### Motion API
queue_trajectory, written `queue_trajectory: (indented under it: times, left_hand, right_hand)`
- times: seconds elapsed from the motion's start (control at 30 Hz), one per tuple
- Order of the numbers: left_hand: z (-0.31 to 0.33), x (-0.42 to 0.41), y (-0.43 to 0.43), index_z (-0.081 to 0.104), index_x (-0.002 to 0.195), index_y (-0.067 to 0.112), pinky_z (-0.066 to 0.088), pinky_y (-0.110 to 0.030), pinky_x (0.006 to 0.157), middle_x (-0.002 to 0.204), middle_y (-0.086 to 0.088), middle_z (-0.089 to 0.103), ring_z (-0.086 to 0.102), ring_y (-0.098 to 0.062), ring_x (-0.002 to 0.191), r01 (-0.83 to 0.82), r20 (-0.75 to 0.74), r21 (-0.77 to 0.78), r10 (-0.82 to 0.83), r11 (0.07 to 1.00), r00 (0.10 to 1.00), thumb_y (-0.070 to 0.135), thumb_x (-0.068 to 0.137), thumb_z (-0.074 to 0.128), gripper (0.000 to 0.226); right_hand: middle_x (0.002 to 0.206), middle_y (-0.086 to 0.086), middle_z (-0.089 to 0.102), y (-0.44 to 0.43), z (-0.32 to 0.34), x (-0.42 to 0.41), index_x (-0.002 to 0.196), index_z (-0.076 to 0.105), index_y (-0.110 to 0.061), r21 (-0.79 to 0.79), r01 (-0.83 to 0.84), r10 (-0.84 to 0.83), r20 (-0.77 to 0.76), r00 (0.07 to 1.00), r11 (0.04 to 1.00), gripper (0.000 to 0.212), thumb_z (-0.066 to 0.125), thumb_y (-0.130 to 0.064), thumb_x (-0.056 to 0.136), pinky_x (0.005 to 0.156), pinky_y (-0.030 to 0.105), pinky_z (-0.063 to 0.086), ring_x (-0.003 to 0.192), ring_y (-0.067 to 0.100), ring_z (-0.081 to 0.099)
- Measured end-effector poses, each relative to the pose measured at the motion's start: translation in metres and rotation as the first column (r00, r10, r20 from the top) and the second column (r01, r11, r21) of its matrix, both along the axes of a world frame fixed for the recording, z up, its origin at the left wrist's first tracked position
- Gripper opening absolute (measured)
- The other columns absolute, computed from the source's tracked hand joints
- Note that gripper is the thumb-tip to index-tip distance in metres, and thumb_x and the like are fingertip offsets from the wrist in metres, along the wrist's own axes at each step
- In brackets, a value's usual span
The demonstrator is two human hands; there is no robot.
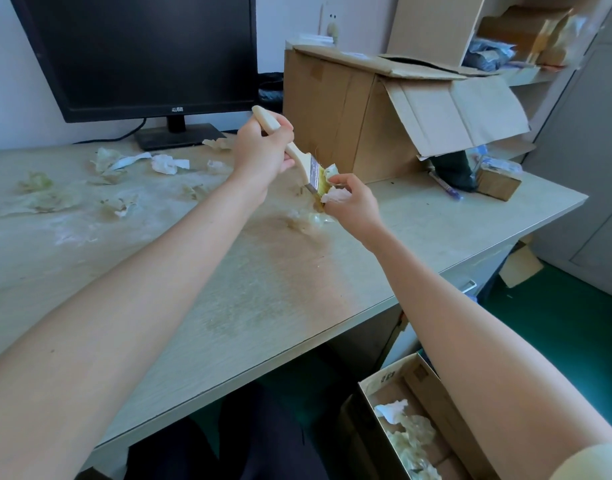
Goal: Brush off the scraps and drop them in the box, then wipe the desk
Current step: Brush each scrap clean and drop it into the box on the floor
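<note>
1. Far out beyond the left hand's fingers, a scatter of pale green and white scraps [107, 168] lies on the dusty, light wood-grain table [249, 299], with whitish smears around them.
2. Behind those scraps a black monitor [138, 53] stands on its base at the back of the table against a pale wall.
3. The left hand [263, 147] has its fingers [284, 133] wrapped tight around the cream handle of a brush [294, 150], which slants down toward the right.
4. The brush's yellowish bristles meet a crumpled white scrap [335, 195] pinched narrowly in the fingers [339, 180] of the right hand [353, 206], just above the table.
5. Directly below those fingers a small heap of translucent greenish scraps [308, 220] rests on the table.
6. Just behind both hands a large cardboard carton [367, 112] sits on the table, one flap hanging open on its right side.
7. Well to the right of the right fingers, a small brown block [498, 183] and a purple pen [446, 187] lie near the table's far corner; shelving with clutter rises behind.
8. Down on the green floor [557, 327], below the right forearm, an open cardboard box [432, 386] holds scraps already.
</note>
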State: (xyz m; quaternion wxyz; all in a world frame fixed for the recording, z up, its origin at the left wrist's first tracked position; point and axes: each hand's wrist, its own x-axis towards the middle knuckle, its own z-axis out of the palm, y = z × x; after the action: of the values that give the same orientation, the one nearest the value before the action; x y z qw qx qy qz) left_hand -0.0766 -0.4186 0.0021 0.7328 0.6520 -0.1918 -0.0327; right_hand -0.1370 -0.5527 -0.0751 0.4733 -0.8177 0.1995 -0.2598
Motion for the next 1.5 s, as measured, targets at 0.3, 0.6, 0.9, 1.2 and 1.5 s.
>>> queue_trajectory:
  times: [0.3, 0.6, 0.9, 1.2, 1.5]
  left_hand:
    - [-0.003, -0.034, -0.055, 0.054, 0.073, 0.023, 0.056, -0.018, 0.060, 0.084, 0.000, 0.055, 0.060, -0.020, 0.087, 0.152, -0.014, -0.017, -0.152, 0.988, 0.988, 0.008, 0.087, 0.052, 0.021]
    - [-0.025, -0.103, -0.124, 0.052, 0.076, 0.020, 0.054, -0.017, 0.058, 0.080, 0.000, 0.055, 0.057, -0.015, 0.076, 0.329, -0.085, -0.069, -0.334, 0.942, 0.939, 0.007, 0.088, 0.053, 0.018]
    - [-0.044, -0.176, -0.165, 0.054, 0.085, 0.017, 0.055, -0.020, 0.064, 0.106, -0.012, 0.060, 0.061, -0.024, 0.102, 0.462, -0.135, -0.033, -0.462, 0.886, 0.877, 0.010, 0.090, 0.053, 0.009]
    - [-0.109, -0.202, -0.177, 0.053, 0.086, 0.017, 0.055, -0.020, 0.065, 0.093, -0.003, 0.056, 0.059, -0.018, 0.091, 0.462, -0.229, 0.040, -0.442, 0.886, 0.867, 0.011, 0.090, 0.054, 0.008]
    - [-0.221, -0.214, -0.162, 0.054, 0.072, 0.026, 0.054, -0.026, 0.073, 0.081, 0.005, 0.056, 0.057, -0.014, 0.083, 0.462, -0.338, 0.229, -0.375, 0.857, 0.863, 0.007, 0.090, 0.054, 0.026]
  right_hand:
    - [0.103, -0.007, 0.049, -0.043, 0.001, -0.056, 0.120, 0.054, -0.019, 0.024, 0.146, -0.146, -0.004, 0.989, 0.989, 0.044, 0.067, -0.013, 0.078, 0.059, 0.014, 0.042, 0.087, 0.010, 0.050]
    - [0.113, -0.006, 0.049, -0.089, -0.016, -0.142, 0.122, 0.053, -0.024, 0.100, 0.362, -0.360, -0.037, 0.932, 0.927, 0.045, 0.066, -0.016, 0.079, 0.066, 0.021, 0.044, 0.091, 0.014, 0.052]
    - [0.107, -0.004, 0.054, -0.117, -0.041, -0.230, 0.116, 0.057, -0.024, 0.153, 0.523, -0.521, -0.054, 0.852, 0.839, 0.046, 0.071, -0.016, 0.073, 0.092, 0.036, 0.050, 0.098, 0.018, 0.057]
    - [0.108, -0.001, 0.055, -0.115, -0.106, -0.259, 0.115, 0.058, -0.021, 0.199, 0.555, -0.534, -0.151, 0.832, 0.808, 0.042, 0.061, -0.008, 0.076, 0.083, 0.030, 0.049, 0.092, 0.018, 0.057]
    - [0.103, -0.003, 0.056, -0.086, -0.212, -0.267, 0.119, 0.056, -0.020, 0.250, 0.550, -0.448, -0.366, 0.816, 0.797, 0.042, 0.057, -0.009, 0.078, 0.065, 0.017, 0.045, 0.081, 0.013, 0.057]
